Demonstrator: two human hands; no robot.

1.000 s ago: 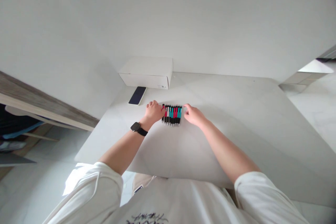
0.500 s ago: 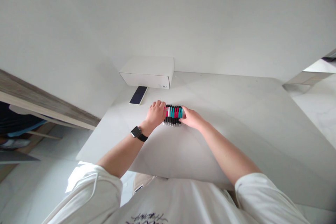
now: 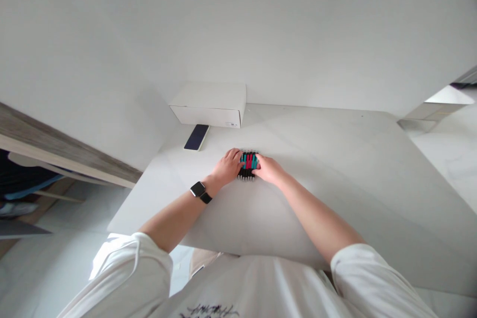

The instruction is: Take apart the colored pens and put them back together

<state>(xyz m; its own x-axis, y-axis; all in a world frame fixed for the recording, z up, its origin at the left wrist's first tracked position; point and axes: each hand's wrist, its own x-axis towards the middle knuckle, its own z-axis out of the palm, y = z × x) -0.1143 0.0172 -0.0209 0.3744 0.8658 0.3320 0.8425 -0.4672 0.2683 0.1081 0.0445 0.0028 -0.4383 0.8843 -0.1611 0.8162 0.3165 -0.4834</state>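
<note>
Two bare hands close on a tight block of ballpoint pens (image 3: 248, 165) from either side, near the middle of a white table (image 3: 316, 139). The pens lie flat and side by side, their long axes running roughly from the person's body toward the far wall, with their small tips pointing back at the person and teal and red barrels showing between the hands. The left hand (image 3: 229, 167), a black smartwatch (image 3: 198, 189) on its wrist, cups the block's left side with its fingers curled; the right hand (image 3: 269, 169) presses in from the right, fingers together. Squeezing from opposite sides seems meant to keep the loose pens packed as one bundle. Their number cannot be told, since the hands hide part of the row. Beyond them, a white cardboard box (image 3: 207, 112) sits at the table's back edge, and a dark-screened phone (image 3: 196, 137) lies just in front of it.
</note>
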